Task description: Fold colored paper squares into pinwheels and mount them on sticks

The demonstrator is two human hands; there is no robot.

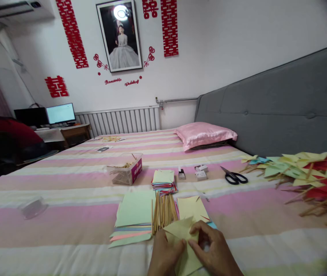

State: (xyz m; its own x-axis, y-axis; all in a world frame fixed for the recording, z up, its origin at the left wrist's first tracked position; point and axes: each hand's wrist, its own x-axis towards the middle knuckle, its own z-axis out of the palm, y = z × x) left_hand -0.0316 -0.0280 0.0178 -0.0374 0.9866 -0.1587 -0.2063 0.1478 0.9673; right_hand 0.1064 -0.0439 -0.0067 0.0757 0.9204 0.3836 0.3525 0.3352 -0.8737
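Between my hands is a pale yellow sheet of paper (190, 256), with one corner raised and bent. My left hand (165, 253) grips its left side, thumb pressed on top. My right hand (213, 249) pinches the paper on the right between thumb and fingers. Just beyond lies a row of thin wooden sticks (165, 211). To their left is a stack of coloured paper sheets (136, 211), light green on top. On their right sits a stack of yellow paper squares (193, 207), partly behind my right hand.
A smaller paper stack (163, 178), a clear plastic box of sticks (125, 170), small white boxes (201, 175) and black-handled scissors (234, 177) lie farther back on the striped bed. Finished paper pinwheels (315, 172) pile up at right. A clear lid (32, 207) is at left; a person in red (8, 132) sits beyond.
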